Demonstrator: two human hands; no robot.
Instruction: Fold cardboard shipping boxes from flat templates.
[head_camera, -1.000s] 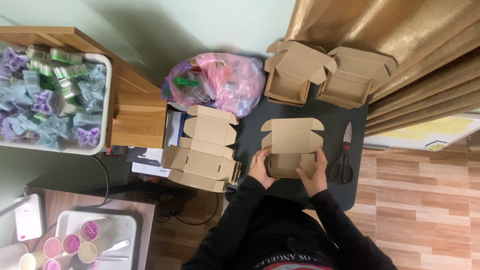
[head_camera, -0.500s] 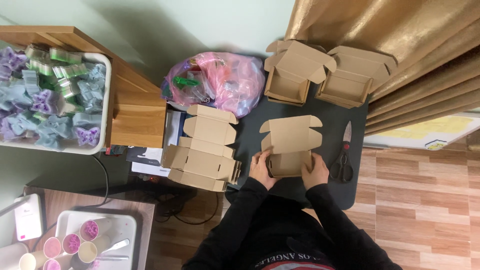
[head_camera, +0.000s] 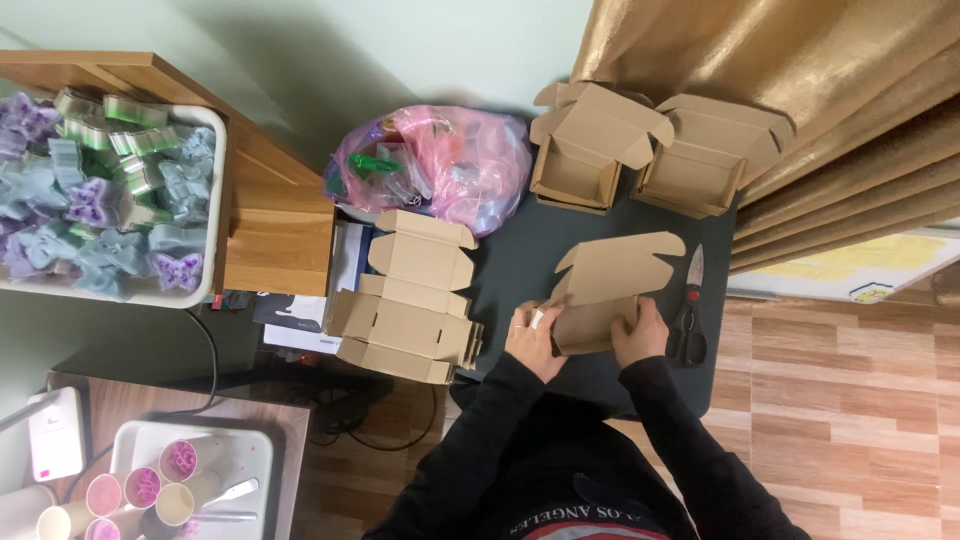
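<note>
A brown cardboard mailer box (head_camera: 608, 290), partly folded with its lid flap raised, stands on the dark table (head_camera: 520, 262) right in front of me. My left hand (head_camera: 533, 340) grips its left side wall and my right hand (head_camera: 640, 330) grips its right side. A stack of flat unfolded box blanks (head_camera: 410, 300) lies just left of my left hand. Two folded open boxes, one (head_camera: 585, 150) beside the other (head_camera: 708, 155), stand at the far edge of the table. Black scissors (head_camera: 690, 310) lie just right of my right hand.
A pink plastic bag (head_camera: 440, 165) of small items lies at the back left of the table. A white tub (head_camera: 215, 200) of butterfly-shaped pieces rests on a wooden shelf (head_camera: 275, 225). A tray with cups (head_camera: 150, 485) sits lower left. A gold curtain (head_camera: 780, 80) hangs on the right.
Both hands have tilted the box so its lid flap leans to the right, and they have shifted along its side walls. Everything else stays where it was.
</note>
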